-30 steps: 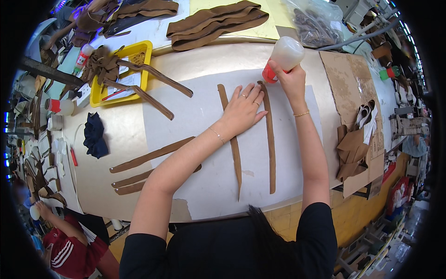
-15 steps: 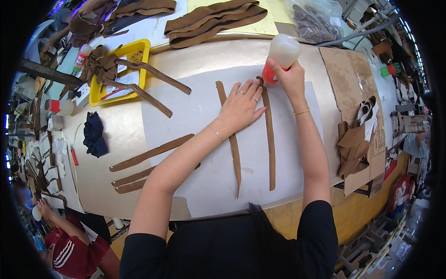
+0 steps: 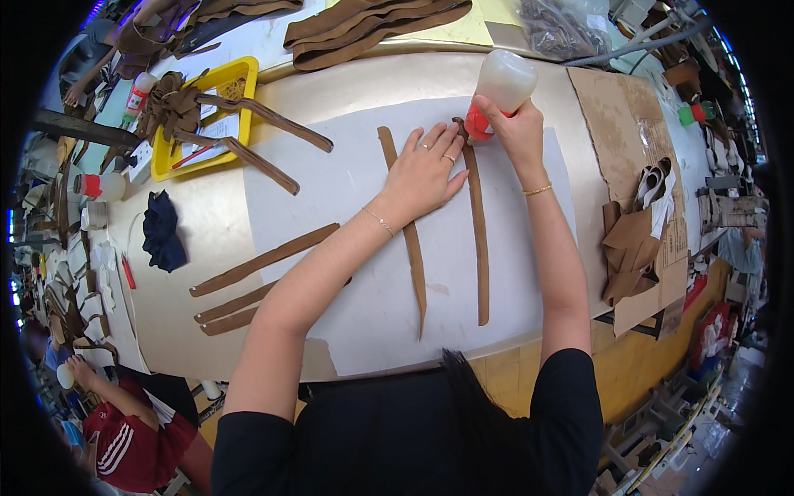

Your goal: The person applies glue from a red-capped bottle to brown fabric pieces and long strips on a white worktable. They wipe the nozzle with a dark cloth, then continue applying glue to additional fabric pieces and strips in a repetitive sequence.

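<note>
1. A pale bottle (image 3: 507, 78) with a red lower end is in the right hand (image 3: 519, 132), whose fingers are wrapped around it; it tilts tip-down at the far end of a brown strip (image 3: 478, 240). Whether tip and strip touch, I cannot tell.
2. That strip runs from below the bottle toward the body, just right of the left hand (image 3: 422, 178).
3. The left hand lies palm down, fingers extended, gripping nothing and hiding part of a second strip (image 3: 413, 256).
4. Left of and nearer than the grip are three more strips (image 3: 265, 260), partly covered by the left forearm.
5. Farther left are a yellow tray (image 3: 246, 124) of brown pieces and a dark blue cloth (image 3: 163, 231).
6. Right of the grip, cardboard (image 3: 595, 107) bears folded brown pieces (image 3: 633, 248); beyond the grip are long brown bands (image 3: 372, 33).
7. Beneath everything in hand: a pale sheet (image 3: 513, 273) on a table (image 3: 198, 215).
8. Well off to the near left, a co-worker (image 3: 124, 438) in dark red.
</note>
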### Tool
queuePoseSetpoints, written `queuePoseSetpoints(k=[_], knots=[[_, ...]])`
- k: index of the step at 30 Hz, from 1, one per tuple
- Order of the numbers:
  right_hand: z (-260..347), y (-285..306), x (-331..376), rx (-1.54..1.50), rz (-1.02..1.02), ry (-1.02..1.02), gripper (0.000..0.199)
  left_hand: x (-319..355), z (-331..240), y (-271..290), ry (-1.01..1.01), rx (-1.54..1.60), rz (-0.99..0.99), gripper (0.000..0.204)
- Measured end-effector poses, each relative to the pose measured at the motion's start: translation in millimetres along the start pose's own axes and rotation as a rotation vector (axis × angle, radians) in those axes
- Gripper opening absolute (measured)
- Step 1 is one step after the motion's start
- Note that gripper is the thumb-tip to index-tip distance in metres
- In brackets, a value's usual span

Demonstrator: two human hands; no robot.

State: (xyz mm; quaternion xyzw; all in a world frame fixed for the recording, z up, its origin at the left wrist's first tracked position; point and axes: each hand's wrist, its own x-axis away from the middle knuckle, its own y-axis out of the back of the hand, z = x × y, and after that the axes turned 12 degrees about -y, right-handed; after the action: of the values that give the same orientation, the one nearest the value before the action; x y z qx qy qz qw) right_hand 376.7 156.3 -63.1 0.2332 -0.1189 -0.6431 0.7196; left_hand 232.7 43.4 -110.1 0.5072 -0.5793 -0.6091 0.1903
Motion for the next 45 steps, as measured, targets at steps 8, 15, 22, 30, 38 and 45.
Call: queuePoseSetpoints(k=[8,15,22,30,38,45], knots=[[-11,11,23,-0.018,0.006,-0.01,0.057,-1,0,-1,0.007,-0.007,-0.011,0.053],[-11,21,47,-0.026,0.041,-0.011,0.055,0,-1,-2,0.005,-0.008,-0.044,0.05],[-11,31,72,-0.021,0.086,-0.017,0.052,1,-1,-3,0.003,-0.019,-0.061,0.051],[-10,41,98,-0.057,0.126,-0.04,0.05,2,-2,-4,-0.001,-0.041,-0.071,0.053],[-13,50,122,-0.031,0.139,-0.016,0.048,3,-1,-7,0.001,-0.057,-0.079,0.054],[-14,60,144,-0.049,0.154,-0.054,0.05,4,-2,-7,0.006,-0.093,-0.064,0.054]])
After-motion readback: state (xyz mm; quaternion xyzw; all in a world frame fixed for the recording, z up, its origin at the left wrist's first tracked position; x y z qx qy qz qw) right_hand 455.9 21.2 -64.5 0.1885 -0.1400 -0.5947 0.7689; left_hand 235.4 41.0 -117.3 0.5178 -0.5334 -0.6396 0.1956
